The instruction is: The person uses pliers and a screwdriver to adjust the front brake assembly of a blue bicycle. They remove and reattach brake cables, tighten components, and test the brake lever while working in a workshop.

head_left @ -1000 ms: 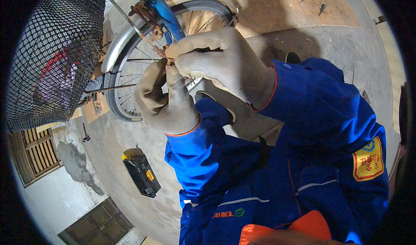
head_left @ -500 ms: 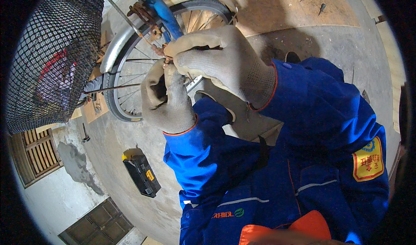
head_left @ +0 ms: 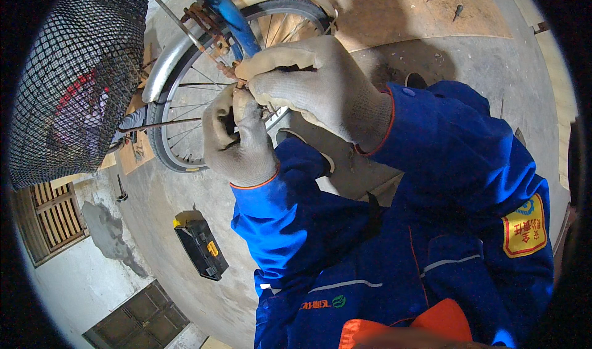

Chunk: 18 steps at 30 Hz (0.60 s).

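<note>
Both of my hands wear pale grey knit gloves and meet just beside the blue bicycle fork (head_left: 233, 19). A small rusty metal fitting (head_left: 241, 85) shows between their fingertips, at the lower end of a thin rod (head_left: 174, 20). My left hand (head_left: 239, 140) is closed, thumb and forefinger pinching the fitting from below. My right hand (head_left: 330, 90) is closed too, with thumb and forefinger pressed together at the fitting's upper side. The fingers hide most of it. Behind the hands is the spoked wheel (head_left: 161, 140) under a silver mudguard (head_left: 165, 71).
A black mesh basket (head_left: 74, 96) with something red inside hangs at the left. An open black toolbox (head_left: 202, 250) lies on the concrete floor. Two dark-handled tools (head_left: 457, 12) rest on a brown board (head_left: 394, 16) at the far right. A shoe (head_left: 414, 80) shows beyond my right arm.
My left hand has shifted very slightly at the fitting. Both hands otherwise keep the same closed pose and place.
</note>
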### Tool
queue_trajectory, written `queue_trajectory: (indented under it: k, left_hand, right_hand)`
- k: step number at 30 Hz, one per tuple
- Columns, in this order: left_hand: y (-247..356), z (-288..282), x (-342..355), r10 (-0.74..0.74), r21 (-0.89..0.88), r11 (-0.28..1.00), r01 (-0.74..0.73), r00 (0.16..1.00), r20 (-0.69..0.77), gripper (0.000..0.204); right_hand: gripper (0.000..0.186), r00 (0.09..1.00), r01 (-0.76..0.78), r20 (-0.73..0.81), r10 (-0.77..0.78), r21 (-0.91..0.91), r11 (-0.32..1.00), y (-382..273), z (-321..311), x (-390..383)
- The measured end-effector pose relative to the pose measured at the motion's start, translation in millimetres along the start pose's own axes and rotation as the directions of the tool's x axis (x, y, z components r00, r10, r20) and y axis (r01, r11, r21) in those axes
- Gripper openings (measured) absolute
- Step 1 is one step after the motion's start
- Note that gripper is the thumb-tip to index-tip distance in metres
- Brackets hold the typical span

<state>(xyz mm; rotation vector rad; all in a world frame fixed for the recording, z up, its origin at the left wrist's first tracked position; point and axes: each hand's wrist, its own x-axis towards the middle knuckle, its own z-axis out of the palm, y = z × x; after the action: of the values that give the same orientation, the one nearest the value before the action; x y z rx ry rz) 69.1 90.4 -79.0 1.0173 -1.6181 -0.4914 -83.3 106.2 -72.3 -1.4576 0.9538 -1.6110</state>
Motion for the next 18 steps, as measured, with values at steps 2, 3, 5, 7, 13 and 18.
queue_trajectory:
  k: [2,3,5,7,13,18]
  left_hand:
    - [0.3,1.4,0.8,0.011,0.006,1.000,-0.011,1.000,-0.018,0.022]
    - [0.9,2.1,0.8,0.006,0.003,1.000,-0.006,1.000,-0.027,0.023]
    - [2.5,2.9,0.1,0.003,-0.013,1.000,-0.004,0.999,-0.044,0.023]
    - [4.4,1.2,-0.6,-0.006,-0.021,1.000,0.006,1.000,-0.018,0.023]
    - [3.0,-5.4,0.0,-0.079,-0.309,0.945,0.106,0.992,0.097,0.025]
    - [3.0,-5.8,-0.1,-0.097,-0.230,0.967,0.111,0.993,0.074,0.024]
  right_hand:
    - [0.026,0.994,-0.108,-0.015,0.110,0.069,0.992,1.2,0.1,0.0]
    - [0.026,0.989,-0.144,-0.017,0.147,0.101,0.984,1.6,0.2,0.0]
    - [0.026,0.999,-0.037,-0.014,0.037,0.032,0.999,2.2,0.7,0.8]
    - [0.026,1.000,0.019,-0.009,-0.019,0.002,1.000,2.0,1.5,0.9]
    - [0.026,1.000,0.020,-0.008,-0.020,-0.019,1.000,-1.0,3.3,-0.1]
    - [0.025,0.996,-0.090,-0.017,0.092,0.074,0.993,-0.2,3.2,-0.2]
